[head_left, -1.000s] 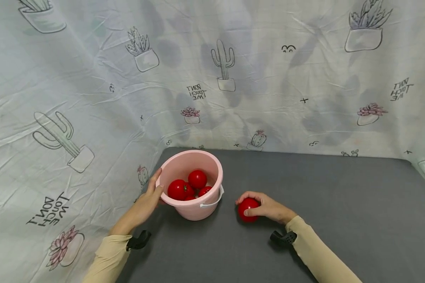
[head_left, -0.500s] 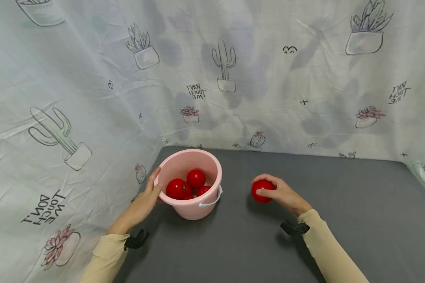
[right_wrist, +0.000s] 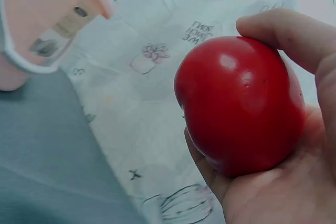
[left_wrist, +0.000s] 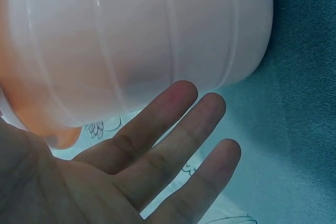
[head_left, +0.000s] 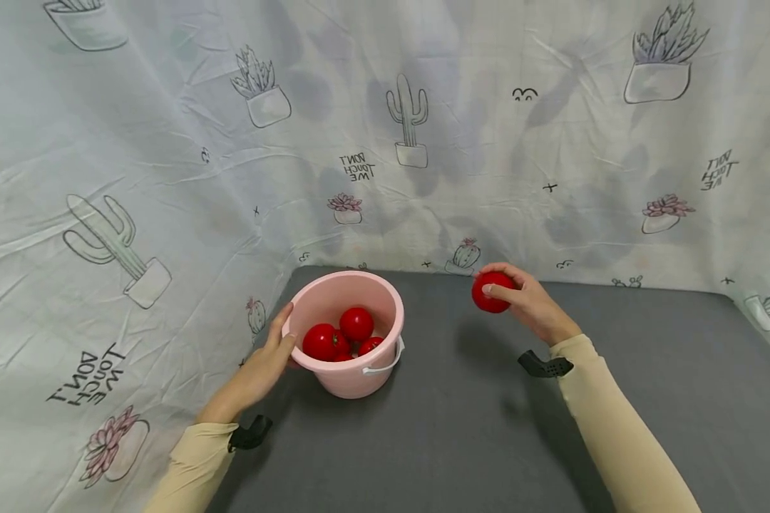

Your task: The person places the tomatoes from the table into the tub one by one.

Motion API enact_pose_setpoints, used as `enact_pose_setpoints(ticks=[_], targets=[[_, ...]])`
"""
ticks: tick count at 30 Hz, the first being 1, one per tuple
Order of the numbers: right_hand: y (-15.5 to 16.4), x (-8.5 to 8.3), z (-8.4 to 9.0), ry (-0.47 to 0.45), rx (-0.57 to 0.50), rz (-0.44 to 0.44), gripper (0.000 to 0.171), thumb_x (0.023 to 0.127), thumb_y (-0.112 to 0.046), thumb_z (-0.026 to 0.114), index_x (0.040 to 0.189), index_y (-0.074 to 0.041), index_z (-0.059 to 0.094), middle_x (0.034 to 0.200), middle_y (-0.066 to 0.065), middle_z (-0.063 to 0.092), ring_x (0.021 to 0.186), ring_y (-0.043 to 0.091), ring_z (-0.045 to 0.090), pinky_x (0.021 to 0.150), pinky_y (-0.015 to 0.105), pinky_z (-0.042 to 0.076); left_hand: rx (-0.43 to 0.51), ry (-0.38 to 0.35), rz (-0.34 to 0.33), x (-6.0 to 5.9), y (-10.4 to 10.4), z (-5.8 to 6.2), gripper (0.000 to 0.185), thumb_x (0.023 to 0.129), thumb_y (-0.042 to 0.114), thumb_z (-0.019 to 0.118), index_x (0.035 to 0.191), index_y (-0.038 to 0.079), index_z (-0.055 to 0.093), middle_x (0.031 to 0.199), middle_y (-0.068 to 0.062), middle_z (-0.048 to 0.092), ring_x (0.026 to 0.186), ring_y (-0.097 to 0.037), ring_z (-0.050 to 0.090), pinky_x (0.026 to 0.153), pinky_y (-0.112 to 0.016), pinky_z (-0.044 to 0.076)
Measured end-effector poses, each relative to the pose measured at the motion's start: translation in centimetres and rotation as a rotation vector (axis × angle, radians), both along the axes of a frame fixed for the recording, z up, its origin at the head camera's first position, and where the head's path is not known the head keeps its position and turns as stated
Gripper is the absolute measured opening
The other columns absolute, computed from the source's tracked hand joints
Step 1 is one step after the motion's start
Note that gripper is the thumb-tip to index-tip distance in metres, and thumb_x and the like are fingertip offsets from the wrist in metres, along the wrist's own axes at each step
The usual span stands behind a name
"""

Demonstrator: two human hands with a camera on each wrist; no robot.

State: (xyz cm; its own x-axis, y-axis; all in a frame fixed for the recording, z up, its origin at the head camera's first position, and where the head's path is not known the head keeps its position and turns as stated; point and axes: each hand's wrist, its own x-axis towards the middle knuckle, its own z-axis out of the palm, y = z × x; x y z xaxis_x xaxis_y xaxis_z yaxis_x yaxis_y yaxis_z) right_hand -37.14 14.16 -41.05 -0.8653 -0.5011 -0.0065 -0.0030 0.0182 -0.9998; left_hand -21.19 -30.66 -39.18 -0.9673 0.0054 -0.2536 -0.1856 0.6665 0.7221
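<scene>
My right hand (head_left: 529, 303) grips a red tomato (head_left: 493, 292), raised over the far part of the table with its shadow below. In the right wrist view the thumb and fingers curve round the glossy tomato (right_wrist: 236, 106). At the left, a pink bucket (head_left: 353, 381) stands with several red tomatoes (head_left: 357, 324) inside. My left hand (head_left: 263, 367) rests against the bucket's left side at the rim. The left wrist view shows three straight, spread fingers (left_wrist: 176, 124) alongside the bucket's ribbed wall (left_wrist: 142, 35).
The dark grey table (head_left: 436, 449) ends at a pale curtain (head_left: 475, 164) with cactus drawings at the back and left. A white handle (head_left: 385, 365) hangs on the bucket's right side. Black wrist bands (head_left: 545, 365) sit below both hands.
My right hand has lifted the tomato from the table beside the bucket, up and toward the back right. My left hand and the bucket have stayed in place.
</scene>
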Motion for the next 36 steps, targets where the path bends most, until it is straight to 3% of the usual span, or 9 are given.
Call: enact_pose_setpoints(ticks=[11,15,24,36], targets=[[-1.3,-1.9,4.6,0.059,0.154,0.012,0.049,0.097,-0.028,0.068,0.14,-0.013,0.05,0.144,0.008,0.047,0.126,0.029,0.047,0.091,0.036,0.055,0.03,0.018,-0.018,0.1,-0.6,-0.3,0.058,0.109,0.05,0.024,0.157,0.05,-0.008,0.128,-0.012,0.066,0.116,-0.03,0.066,0.107,-0.06,0.044],[-2.6,-2.6,6.6,0.076,0.18,0.043,0.046,0.096,-0.028,0.069,0.137,-0.014,0.052,0.14,0.008,0.051,0.123,0.028,0.05,0.09,0.035,0.055,-0.009,0.029,-0.02,0.2,-0.8,-0.2,0.058,0.109,0.05,0.023,0.159,0.047,-0.007,0.12,-0.011,0.071,0.114,-0.027,0.067,0.107,-0.062,0.043],[-5.8,-4.0,9.9,0.009,-0.04,0.272,0.024,0.099,-0.01,0.056,0.122,-0.014,0.061,0.128,0.005,0.059,0.121,0.025,0.054,0.088,0.034,0.057,-0.046,0.031,-0.007,0.2,-1.0,-0.2,0.058,0.108,0.053,0.021,0.158,0.048,-0.007,0.115,-0.01,0.072,0.114,-0.025,0.067,0.107,-0.063,0.042],[-9.5,-5.1,10.8,-0.053,-0.163,0.499,0.029,0.09,-0.004,0.046,0.109,-0.012,0.066,0.119,0.008,0.064,0.114,0.026,0.06,0.088,0.039,0.058,-0.034,0.033,-0.016,0.3,-0.9,0.0,0.059,0.108,0.053,0.024,0.159,0.047,-0.006,0.117,-0.01,0.073,0.114,-0.025,0.068,0.108,-0.063,0.042]])
